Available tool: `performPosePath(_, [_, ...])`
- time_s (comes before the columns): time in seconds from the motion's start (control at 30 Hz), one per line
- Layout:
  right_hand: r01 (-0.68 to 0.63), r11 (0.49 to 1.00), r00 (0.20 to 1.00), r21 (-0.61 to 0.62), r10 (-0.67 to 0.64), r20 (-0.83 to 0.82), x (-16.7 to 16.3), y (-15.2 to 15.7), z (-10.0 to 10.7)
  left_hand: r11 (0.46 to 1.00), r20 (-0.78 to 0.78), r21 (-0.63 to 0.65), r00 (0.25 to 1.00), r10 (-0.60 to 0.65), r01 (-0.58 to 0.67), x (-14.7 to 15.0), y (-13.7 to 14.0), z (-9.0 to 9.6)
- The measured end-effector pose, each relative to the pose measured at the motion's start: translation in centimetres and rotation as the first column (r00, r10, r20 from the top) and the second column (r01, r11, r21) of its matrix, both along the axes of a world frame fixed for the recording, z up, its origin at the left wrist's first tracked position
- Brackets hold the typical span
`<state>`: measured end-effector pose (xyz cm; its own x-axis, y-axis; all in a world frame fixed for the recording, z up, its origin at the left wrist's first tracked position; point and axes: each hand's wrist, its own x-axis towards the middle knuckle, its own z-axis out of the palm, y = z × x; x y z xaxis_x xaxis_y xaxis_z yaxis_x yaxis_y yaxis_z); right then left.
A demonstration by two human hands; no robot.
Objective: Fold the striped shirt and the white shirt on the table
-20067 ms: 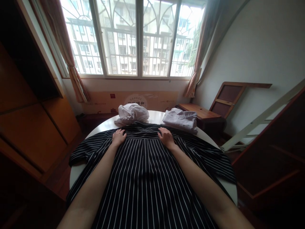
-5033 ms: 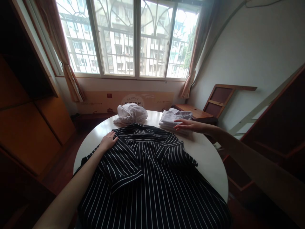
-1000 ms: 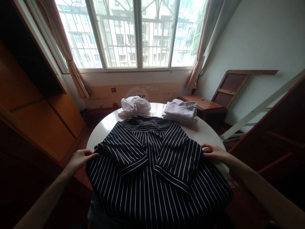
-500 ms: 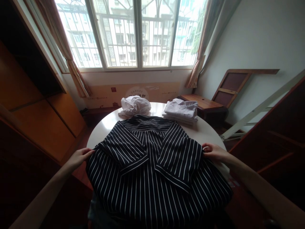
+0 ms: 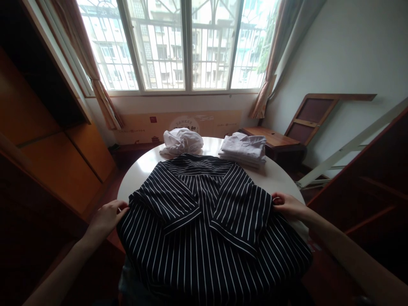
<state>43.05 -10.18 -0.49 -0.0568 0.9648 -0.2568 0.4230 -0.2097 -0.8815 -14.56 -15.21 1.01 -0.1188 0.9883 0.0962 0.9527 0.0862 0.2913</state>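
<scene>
The lone head camera looks from above the near edge of the round table (image 5: 135,172), forward and down, close over the striped shirt (image 5: 204,229), facing the far window (image 5: 186,46); its wide view spans left cabinet (image 5: 60,170) to right wall (image 5: 353,55).

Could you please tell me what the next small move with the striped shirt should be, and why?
I would probably fold one side edge of the striped shirt inward: both sleeves lie folded across its middle, the body flares out past them below, and the left hand and right hand are at opposite side edges.
</scene>
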Motion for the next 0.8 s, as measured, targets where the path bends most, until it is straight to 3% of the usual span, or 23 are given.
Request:
performPosePath(0.13, [-0.027,1.000,1.000,0.014,0.027,0.007,0.3,0.2,-0.2,0.999,-0.201,0.025,0.980,-0.017,0.023,0.9,-0.3,0.0])
performPosePath(0.27, [-0.019,1.000,1.000,0.024,0.018,0.008,0.3,0.2,-0.1,0.997,-0.276,0.069,0.961,-0.022,0.043,0.8,-0.5,-0.4])
performPosePath(0.5, [0.059,0.998,0.998,0.022,-0.059,0.031,0.3,0.1,0.5,0.980,-0.085,0.176,0.991,0.105,-0.089,-1.2,0.1,-1.1])
performPosePath(0.67, [0.085,0.996,0.996,-0.006,-0.085,-0.006,0.6,0.3,0.5,0.981,0.037,0.113,0.987,0.154,-0.158,-2.5,1.0,-1.7])
performPosePath(0.8, [0.082,0.997,0.996,-0.001,-0.082,0.022,0.1,0.1,0.6,0.990,0.075,0.086,0.991,0.110,-0.116,-1.7,1.0,-1.5])
